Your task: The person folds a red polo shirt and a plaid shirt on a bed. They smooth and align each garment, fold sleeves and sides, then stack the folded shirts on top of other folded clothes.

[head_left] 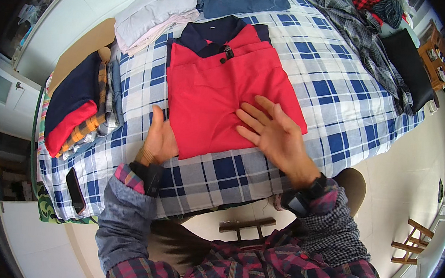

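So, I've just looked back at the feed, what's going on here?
A person is handling a red shirt with a navy collar, laid out folded on a bed with a blue-and-white plaid cover. The left hand is at its lower left edge, fingers partly hidden by the cloth, thumb raised clear. The right hand is open over its lower right part. Other folded clothes are stacked to the left, and a phone lies near the bed's edge.
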The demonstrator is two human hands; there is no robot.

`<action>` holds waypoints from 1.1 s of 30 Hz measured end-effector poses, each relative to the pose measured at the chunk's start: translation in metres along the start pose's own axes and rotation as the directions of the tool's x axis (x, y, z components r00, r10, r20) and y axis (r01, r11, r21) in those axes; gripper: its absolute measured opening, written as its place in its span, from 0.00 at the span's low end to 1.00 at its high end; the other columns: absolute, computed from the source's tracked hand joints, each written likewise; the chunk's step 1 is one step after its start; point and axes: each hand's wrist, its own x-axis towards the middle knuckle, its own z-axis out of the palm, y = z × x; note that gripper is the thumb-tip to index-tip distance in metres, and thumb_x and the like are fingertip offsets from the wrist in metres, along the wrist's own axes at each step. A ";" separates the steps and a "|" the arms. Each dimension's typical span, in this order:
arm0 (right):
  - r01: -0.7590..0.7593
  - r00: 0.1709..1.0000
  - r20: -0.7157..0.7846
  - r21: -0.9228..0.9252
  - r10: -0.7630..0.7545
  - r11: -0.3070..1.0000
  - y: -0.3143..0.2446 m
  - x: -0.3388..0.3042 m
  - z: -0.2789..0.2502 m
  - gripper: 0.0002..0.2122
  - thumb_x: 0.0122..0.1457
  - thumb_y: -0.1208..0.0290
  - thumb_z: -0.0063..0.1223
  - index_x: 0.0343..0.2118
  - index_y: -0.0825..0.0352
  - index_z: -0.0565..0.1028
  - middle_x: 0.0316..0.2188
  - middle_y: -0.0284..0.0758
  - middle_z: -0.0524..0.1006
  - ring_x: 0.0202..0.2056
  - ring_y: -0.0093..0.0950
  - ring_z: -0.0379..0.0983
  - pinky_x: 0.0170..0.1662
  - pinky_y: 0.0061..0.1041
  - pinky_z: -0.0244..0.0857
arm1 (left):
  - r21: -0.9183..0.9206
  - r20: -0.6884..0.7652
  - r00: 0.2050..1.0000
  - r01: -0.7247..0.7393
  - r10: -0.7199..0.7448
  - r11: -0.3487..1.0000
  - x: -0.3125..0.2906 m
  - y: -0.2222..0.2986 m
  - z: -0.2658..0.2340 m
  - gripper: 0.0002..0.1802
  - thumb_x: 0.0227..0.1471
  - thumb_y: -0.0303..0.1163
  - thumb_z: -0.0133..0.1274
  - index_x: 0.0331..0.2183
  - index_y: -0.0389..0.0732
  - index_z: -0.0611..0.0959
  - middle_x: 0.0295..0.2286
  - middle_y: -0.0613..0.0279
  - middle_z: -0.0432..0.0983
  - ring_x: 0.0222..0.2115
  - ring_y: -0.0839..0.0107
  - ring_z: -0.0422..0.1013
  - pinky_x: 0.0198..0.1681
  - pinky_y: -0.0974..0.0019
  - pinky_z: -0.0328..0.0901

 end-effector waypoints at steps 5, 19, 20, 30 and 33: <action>0.280 0.873 0.110 -0.910 -0.475 0.306 -0.063 0.000 -0.005 0.16 0.62 0.71 0.58 0.51 0.72 0.75 0.44 0.40 0.79 0.45 0.29 0.78 0.43 0.24 0.72 | 0.138 -0.186 0.981 -0.021 0.047 0.990 -0.009 -0.004 0.018 0.38 0.66 0.50 0.49 0.66 0.36 0.61 0.64 0.52 0.63 0.64 0.58 0.62 0.68 0.51 0.56; 0.042 0.883 0.088 -0.993 -0.461 -0.110 -0.089 0.111 -0.069 0.17 0.63 0.58 0.57 0.43 0.71 0.80 0.34 0.52 0.81 0.37 0.47 0.79 0.41 0.36 0.71 | 0.222 -0.471 0.858 -0.111 0.206 0.969 0.036 0.029 0.026 0.34 0.66 0.51 0.50 0.60 0.33 0.70 0.55 0.50 0.75 0.50 0.61 0.76 0.53 0.57 0.73; 0.026 0.889 0.036 -0.999 -0.457 -0.028 -0.091 0.108 -0.069 0.19 0.64 0.57 0.57 0.45 0.71 0.80 0.35 0.52 0.82 0.38 0.44 0.79 0.43 0.36 0.71 | 0.222 -0.469 0.858 -0.114 0.208 0.968 0.032 0.029 0.027 0.34 0.66 0.52 0.50 0.60 0.33 0.70 0.54 0.51 0.75 0.49 0.61 0.77 0.53 0.58 0.73; 0.086 0.929 0.043 -0.991 -0.367 0.100 -0.060 -0.043 -0.068 0.13 0.56 0.67 0.68 0.38 0.70 0.77 0.26 0.30 0.74 0.28 0.21 0.68 0.34 0.21 0.65 | 0.891 -0.297 0.714 -0.031 0.634 0.452 -0.061 -0.052 0.037 0.11 0.56 0.29 0.64 0.40 0.34 0.84 0.32 0.68 0.79 0.33 0.82 0.71 0.38 0.74 0.68; 0.127 0.874 0.135 -0.991 -0.466 -0.050 -0.045 -0.045 -0.065 0.11 0.55 0.73 0.66 0.38 0.71 0.77 0.26 0.33 0.74 0.27 0.25 0.69 0.35 0.25 0.66 | 0.978 -0.202 0.601 0.074 0.773 0.197 -0.057 -0.065 0.041 0.08 0.54 0.27 0.62 0.36 0.35 0.85 0.30 0.62 0.81 0.29 0.75 0.75 0.35 0.70 0.70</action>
